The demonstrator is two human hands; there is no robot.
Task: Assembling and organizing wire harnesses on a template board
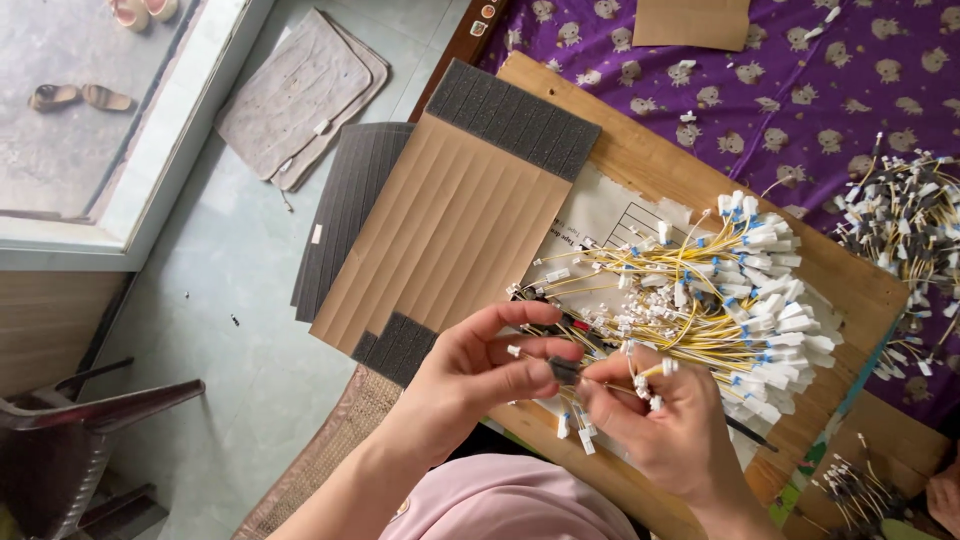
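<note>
Where the tiled floor point(240, 270) holds a plastic chair point(90, 420) and grey mat point(300, 95), I log: wooden board point(640, 165) on purple cloth point(800, 90); my left hand point(480, 370) pinching a small dark piece point(563, 370); my right hand point(670, 420) closed on yellow wires point(655, 372), bundle point(730, 290) just beyond.

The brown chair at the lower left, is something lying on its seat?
No: the seat of the brown chair shows bare, and it stands on the floor away from both hands.
</note>
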